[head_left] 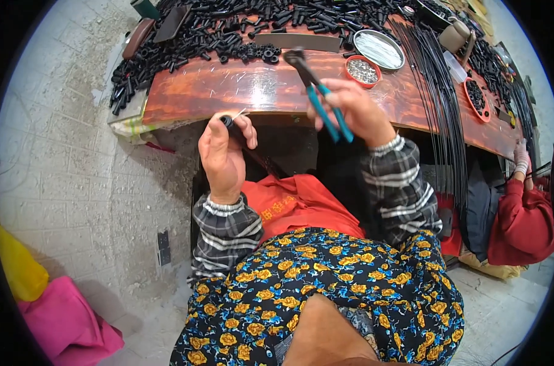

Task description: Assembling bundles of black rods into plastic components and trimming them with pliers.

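Observation:
My left hand is raised just in front of the table edge, its fingers closed around a small black tubular part. Its round open end faces up, and a thin pale strip sticks out beside it. To the right, my right hand grips pincers with teal handles. The dark jaws of the pincers point up and away over the table, apart from the black part. Their edges are slightly blurred, so how far the jaws are parted is unclear.
On the reddish wooden table lie heaped black tubular parts. A red bowl of small metal pieces, a dish of white strips and long black rods sit rightward. A co-worker's red sleeve shows far right.

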{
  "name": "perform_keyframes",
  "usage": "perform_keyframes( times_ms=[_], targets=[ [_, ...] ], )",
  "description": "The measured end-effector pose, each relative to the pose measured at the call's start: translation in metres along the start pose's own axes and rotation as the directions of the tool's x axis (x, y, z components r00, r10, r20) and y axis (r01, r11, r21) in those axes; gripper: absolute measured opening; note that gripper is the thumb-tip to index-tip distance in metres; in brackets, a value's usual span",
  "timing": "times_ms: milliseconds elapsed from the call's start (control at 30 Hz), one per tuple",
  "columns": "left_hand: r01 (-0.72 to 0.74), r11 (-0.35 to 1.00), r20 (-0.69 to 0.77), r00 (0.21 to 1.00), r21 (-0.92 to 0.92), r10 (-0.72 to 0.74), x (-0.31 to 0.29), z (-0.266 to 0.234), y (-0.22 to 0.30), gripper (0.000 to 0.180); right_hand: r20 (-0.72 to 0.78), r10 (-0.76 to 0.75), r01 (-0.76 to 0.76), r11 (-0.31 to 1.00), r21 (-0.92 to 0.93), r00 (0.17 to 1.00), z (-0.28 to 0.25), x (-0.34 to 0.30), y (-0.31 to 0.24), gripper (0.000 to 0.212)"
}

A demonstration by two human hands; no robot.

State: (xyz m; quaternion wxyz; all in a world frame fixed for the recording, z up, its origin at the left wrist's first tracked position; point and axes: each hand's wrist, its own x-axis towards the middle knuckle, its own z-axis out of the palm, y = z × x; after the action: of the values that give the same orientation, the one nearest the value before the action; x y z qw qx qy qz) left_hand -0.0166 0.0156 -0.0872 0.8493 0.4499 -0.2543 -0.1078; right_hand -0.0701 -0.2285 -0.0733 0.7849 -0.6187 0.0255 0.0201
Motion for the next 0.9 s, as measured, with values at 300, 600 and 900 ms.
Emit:
perform_keyframes(
  times_ms=[300,600,900],
  targets=[
    [0.066,0.998,-0.012,0.998,-0.01,-0.066,0.004,0.013,-0.005,0.059,0.197,-0.358,0.36,0.477,-0.802,0.913,0.055,-0.027,0.03,0.042],
    [0.064,0.998,-0.038,0.997,0.0,-0.064,-0.002,0.022,-0.011,0.059,0.185,-0.528,0.335,0.204,-0.92,0.829,0.066,-0.015,0.018,0.064],
    [0.113,0.993,0.118,0.986,0.016,-0.114,-0.006,0.015,-0.009,0.066,0.295,-0.646,0.345,-0.052,-0.937,0.704,0.039,-0.011,-0.004,0.036]
  ],
)
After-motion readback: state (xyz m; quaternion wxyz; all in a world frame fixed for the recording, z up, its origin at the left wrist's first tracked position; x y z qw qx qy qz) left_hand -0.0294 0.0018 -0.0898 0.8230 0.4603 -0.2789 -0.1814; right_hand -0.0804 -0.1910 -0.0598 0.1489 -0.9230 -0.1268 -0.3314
